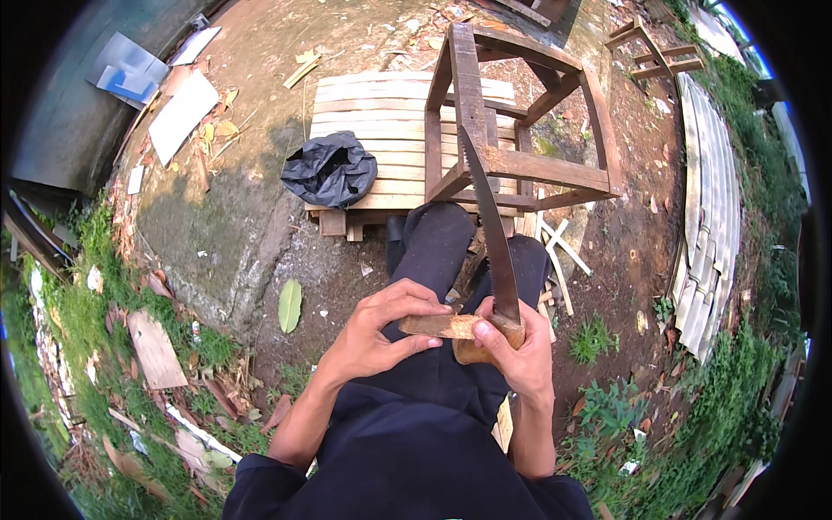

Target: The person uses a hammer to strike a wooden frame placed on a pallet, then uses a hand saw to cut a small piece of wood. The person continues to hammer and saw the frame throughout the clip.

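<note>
Over my lap, my left hand (371,334) pinches a short wooden block (433,326) between thumb and fingers. The block's right end is pale and rough, like freshly cut wood. My right hand (526,357) is wrapped round the wooden handle of a handsaw (496,238), and its thumb rests at the block's pale end. The saw's dark, narrow blade points up and away, its tip in front of a brown wooden frame (555,165) in the view. That frame has legs and crossbars, with a worn pale patch on one bar.
Beyond my knees is a low platform of pale slats (394,104), bearing the wooden frame and a crumpled black plastic bag (329,170). Thin wood strips (563,247) lie by my right leg. Corrugated sheets (706,217) are stacked at right; a white board (183,115) lies at left.
</note>
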The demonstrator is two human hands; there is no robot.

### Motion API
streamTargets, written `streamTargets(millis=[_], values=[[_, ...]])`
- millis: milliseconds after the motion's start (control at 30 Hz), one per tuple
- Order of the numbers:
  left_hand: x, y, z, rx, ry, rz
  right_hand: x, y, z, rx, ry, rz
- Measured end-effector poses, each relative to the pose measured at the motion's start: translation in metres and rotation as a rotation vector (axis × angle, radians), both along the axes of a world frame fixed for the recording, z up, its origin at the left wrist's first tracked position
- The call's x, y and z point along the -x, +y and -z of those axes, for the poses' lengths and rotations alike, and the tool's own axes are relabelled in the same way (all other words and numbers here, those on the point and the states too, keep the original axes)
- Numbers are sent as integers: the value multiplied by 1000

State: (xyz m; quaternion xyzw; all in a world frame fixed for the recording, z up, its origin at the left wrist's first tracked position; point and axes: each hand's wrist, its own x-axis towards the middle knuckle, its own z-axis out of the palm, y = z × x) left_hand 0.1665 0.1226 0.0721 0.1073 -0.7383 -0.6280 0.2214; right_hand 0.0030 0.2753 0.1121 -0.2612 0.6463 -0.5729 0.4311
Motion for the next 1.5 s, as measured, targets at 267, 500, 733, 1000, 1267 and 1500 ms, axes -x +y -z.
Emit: streamTargets(millis=[267,500,733,1000,1267,1500], values=[[5,9,12,-821,204,-187,-10,-4,-5,-15,-62,-74],[7,13,13,-866,153,-237,-8,-8,-14,8,159,-104],[11,13,9,-752,134,-157,-4,-9,-14,-15,104,-81],[15,19,0,-790,161,-217,-7,-11,-12,-5,307,-65],[12,19,4,-650,202,-153,-9,-11,-17,-67,315,-11],[11,13,-9,-366,-11,-41,-2,-13,-24,117,320,-30]])
